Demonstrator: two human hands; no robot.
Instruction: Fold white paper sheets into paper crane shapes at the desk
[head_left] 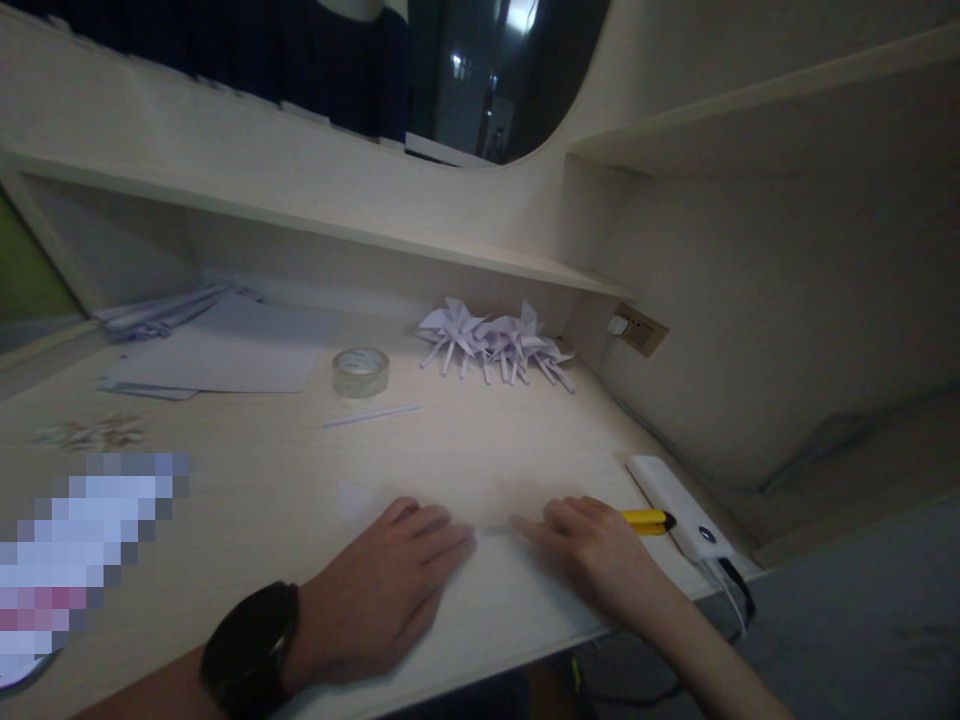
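Note:
My left hand (401,580), with a dark watch (251,645) on its wrist, lies flat on the desk with the fingers stretched to the right. A faint pale piece of paper (358,497) shows beside it. My right hand (592,550) is closed and slightly blurred, its index finger pointing left. From behind it sticks out the yellow handle of a cutter-like tool (646,521) with a black end. Between the fingertips of both hands runs a thin greyish line (495,530), too blurred to name.
Several paper pinwheels (495,340) stand at the back. A tape roll (361,373) and thin paper stick (371,416) lie before them. Paper sheets (232,350), a small pile of bits (97,432) and a pixelated object (82,560) are left. A white power strip (679,505) lies right.

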